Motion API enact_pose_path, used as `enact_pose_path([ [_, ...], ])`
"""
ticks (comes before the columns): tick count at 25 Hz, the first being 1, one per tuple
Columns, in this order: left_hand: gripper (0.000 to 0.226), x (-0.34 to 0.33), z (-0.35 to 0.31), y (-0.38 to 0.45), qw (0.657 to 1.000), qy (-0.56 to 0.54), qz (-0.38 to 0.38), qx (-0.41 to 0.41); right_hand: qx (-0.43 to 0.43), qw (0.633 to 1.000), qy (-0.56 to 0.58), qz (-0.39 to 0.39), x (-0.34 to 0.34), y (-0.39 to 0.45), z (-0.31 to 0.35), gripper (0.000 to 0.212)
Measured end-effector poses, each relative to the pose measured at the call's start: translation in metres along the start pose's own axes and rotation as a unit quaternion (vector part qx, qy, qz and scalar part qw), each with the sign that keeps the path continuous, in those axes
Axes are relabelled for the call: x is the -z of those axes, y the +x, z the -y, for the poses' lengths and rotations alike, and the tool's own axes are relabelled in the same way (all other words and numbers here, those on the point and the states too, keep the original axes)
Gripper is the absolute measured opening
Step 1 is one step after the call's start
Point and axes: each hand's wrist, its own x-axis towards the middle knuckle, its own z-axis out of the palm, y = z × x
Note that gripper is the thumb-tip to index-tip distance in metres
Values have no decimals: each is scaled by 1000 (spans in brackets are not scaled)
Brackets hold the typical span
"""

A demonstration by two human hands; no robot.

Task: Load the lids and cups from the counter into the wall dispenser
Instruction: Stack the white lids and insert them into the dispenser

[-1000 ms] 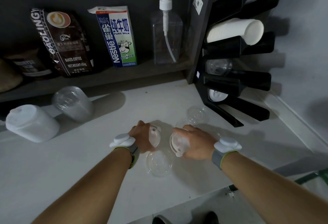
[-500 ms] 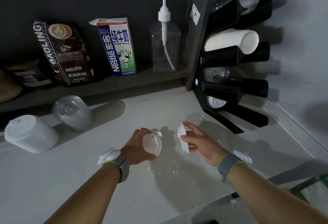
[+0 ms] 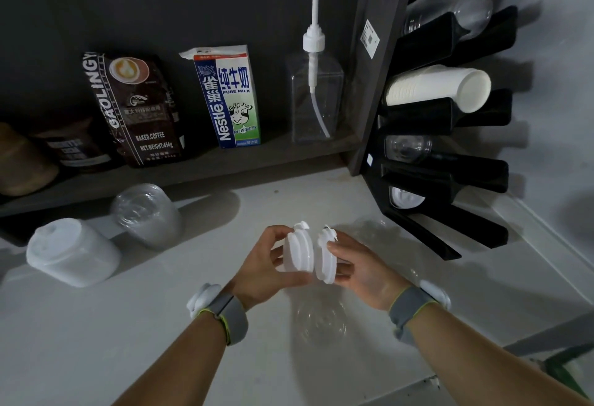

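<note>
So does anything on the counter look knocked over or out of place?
Yes: two cup stacks lie on their sides at the counter's left, a white stack and a clear stack. A loose clear lid sits flat below the hands. No spills visible.

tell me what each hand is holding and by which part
Left hand holds a small stack of white lids by the rims; right hand holds one white lid by its rim.

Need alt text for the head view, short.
Over a white counter, the left hand and right hand each hold white lids on edge, close together. A black wall dispenser stands right; cup stacks lie left.
</note>
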Motion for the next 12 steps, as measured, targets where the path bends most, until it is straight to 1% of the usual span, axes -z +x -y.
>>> enact_pose_path([
  [4, 77, -9, -15, -3, 998, -38, 34, -33, 12, 999, -4, 38, -8, -4, 9, 40],
  [6, 77, -10, -18, -3, 997, -44, 38, -42, 16, 999, -5, 39, -11, -6, 15, 43],
  [9, 77, -9, -19, -6, 997, -54, 35, -47, 13, 999, -20, 43, -15, -11, 21, 40],
  [12, 75, -12, -22, -8, 996, -66, 24, -53, -3, 999, -30, 28, -16, -12, 24, 42],
])
